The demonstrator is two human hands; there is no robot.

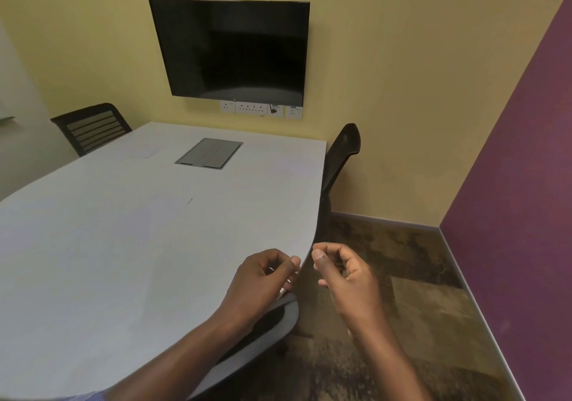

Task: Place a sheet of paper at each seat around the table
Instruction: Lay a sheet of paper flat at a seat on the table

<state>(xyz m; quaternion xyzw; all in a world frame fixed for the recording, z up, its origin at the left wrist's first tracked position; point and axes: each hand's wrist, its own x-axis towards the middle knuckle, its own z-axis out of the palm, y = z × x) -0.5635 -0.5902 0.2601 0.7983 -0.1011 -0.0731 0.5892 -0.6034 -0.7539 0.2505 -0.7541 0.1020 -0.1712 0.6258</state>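
The white, round-edged tabletop fills the left and centre of the head view. One white sheet of paper lies flat at its far left side, just in front of the black slat-backed chair. White on white makes any other sheets hard to tell. The left hand hangs over the right edge of the tabletop with fingers curled and thumb meeting forefinger; whether it pinches anything cannot be told. The right hand is just beside it, off the tabletop and above the brown patterned carpet, fingers curled inward with nothing visible in them. A grey-rimmed chair sits under the left wrist. A second black chair stands at the far right edge. A grey rectangular hatch is set in the tabletop, below a black wall-mounted screen
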